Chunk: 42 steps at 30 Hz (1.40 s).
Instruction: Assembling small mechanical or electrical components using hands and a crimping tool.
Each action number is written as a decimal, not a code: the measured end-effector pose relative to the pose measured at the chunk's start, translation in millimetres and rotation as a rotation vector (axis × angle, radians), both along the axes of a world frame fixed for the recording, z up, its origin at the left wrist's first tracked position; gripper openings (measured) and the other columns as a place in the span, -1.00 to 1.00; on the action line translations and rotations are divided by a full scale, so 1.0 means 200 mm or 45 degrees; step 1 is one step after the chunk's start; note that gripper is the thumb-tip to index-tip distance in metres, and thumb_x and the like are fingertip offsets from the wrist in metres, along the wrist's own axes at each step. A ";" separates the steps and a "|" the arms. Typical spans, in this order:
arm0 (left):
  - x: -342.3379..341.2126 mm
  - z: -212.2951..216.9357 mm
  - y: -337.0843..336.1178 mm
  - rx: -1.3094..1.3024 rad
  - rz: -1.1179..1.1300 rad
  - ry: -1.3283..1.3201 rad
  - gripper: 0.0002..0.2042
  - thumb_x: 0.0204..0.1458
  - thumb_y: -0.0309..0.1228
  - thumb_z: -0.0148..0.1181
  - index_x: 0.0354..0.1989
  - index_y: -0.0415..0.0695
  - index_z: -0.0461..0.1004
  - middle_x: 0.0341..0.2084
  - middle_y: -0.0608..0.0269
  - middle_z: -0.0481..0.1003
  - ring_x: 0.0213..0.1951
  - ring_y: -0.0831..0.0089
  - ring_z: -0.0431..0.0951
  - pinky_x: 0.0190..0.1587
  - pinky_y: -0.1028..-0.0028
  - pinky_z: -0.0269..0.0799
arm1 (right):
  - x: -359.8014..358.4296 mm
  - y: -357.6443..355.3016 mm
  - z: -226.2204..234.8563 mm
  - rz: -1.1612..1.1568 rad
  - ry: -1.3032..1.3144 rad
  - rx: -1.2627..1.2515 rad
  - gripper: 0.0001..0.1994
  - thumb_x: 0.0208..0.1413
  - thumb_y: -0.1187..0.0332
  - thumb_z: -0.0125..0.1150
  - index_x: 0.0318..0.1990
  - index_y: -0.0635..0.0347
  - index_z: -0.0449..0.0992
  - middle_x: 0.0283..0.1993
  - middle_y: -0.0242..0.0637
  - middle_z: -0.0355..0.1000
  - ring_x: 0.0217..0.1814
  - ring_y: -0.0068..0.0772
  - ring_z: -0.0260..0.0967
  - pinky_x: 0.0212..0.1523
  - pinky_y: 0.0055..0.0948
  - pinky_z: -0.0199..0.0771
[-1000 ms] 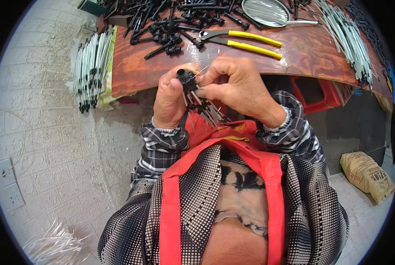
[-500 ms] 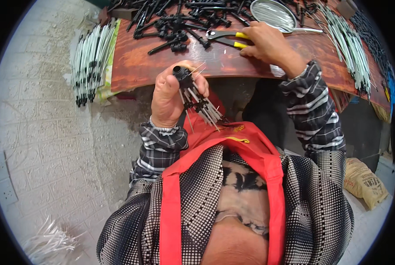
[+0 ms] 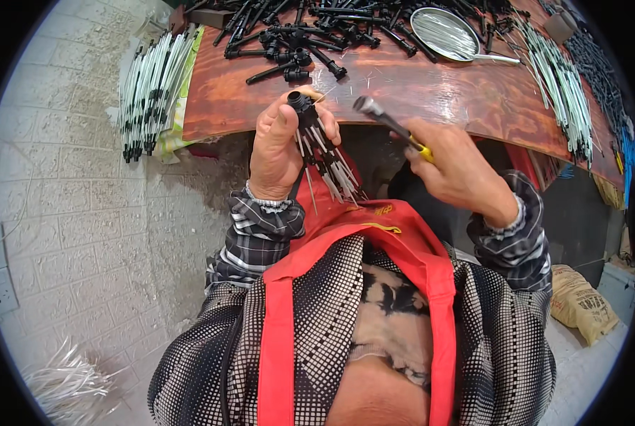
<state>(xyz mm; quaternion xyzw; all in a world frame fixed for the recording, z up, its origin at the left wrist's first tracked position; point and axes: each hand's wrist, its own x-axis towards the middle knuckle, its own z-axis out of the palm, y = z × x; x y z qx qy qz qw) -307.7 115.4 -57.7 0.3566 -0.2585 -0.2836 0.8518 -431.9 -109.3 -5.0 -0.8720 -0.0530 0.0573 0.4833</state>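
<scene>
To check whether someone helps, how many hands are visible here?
2: the left hand, holding the upper end of the black-and-white bundle, and the right hand, gripping the pliers. No other hand shows.

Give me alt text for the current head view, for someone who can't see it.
A person's left hand holds a bundle of black and white pieces in front of a red apron, while the right hand holds a yellow-handled tool. Black parts lie piled on the reddish-brown table beyond.

Bundle of black-and-white rods (image 3: pixel 329 162) in left fingers (image 3: pixel 331 126), yellow-handled pliers (image 3: pixel 388 120) in right fingers (image 3: pixel 425 170).
</scene>
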 end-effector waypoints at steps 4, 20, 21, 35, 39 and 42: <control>-0.03 0.01 -0.02 0.002 0.058 0.069 -0.50 0.17 -0.06 0.11 0.04 -0.28 0.37 -0.41 0.09 0.51 -0.36 0.30 0.54 -0.23 0.35 0.50 | 0.02 0.04 0.04 -0.027 -0.354 -0.801 -0.57 -0.06 0.57 0.08 0.06 0.23 0.35 -0.31 -0.13 0.41 -0.23 -0.14 0.42 -0.27 -0.24 0.45; -0.08 0.04 -0.04 0.050 0.138 0.033 -0.35 0.13 -0.03 0.16 0.18 -0.37 0.25 -0.39 0.23 0.47 -0.38 0.37 0.54 -0.27 0.39 0.50 | 0.08 0.11 0.11 -0.247 -0.662 -1.323 -0.50 -0.09 0.57 0.14 0.10 0.24 0.29 -0.21 -0.08 0.31 -0.12 -0.07 0.29 -0.17 -0.26 0.39; -0.08 0.04 -0.04 0.052 0.136 0.033 -0.35 0.13 -0.03 0.16 0.18 -0.37 0.25 -0.39 0.23 0.47 -0.38 0.37 0.54 -0.27 0.39 0.50 | 0.08 0.11 0.11 -0.246 -0.672 -1.340 -0.49 -0.10 0.58 0.14 0.10 0.24 0.29 -0.21 -0.08 0.31 -0.12 -0.08 0.29 -0.17 -0.27 0.38; -0.08 0.03 -0.03 0.102 0.085 0.005 -0.38 0.14 -0.01 0.13 0.17 -0.31 0.30 -0.44 0.09 0.53 -0.39 0.36 0.55 -0.26 0.41 0.50 | 0.11 0.11 0.12 -0.334 -0.859 -1.451 -0.46 -0.10 0.52 0.15 0.15 0.20 0.30 -0.22 -0.16 0.29 -0.13 -0.17 0.26 -0.16 -0.35 0.36; -0.08 0.04 -0.04 0.104 0.081 -0.008 -0.38 0.15 -0.01 0.12 0.17 -0.31 0.29 -0.44 0.09 0.53 -0.39 0.36 0.55 -0.26 0.41 0.50 | 0.11 0.12 0.12 -0.362 -0.910 -1.481 -0.47 -0.08 0.49 0.14 0.15 0.17 0.30 -0.23 -0.19 0.28 -0.14 -0.20 0.26 -0.17 -0.38 0.36; -0.08 0.04 -0.03 0.110 0.084 -0.018 -0.38 0.15 -0.01 0.12 0.18 -0.30 0.29 -0.45 0.09 0.53 -0.39 0.36 0.55 -0.26 0.41 0.50 | 0.12 0.12 0.11 -0.362 -0.925 -1.494 -0.48 -0.06 0.48 0.13 0.15 0.17 0.31 -0.23 -0.20 0.28 -0.14 -0.21 0.26 -0.18 -0.39 0.37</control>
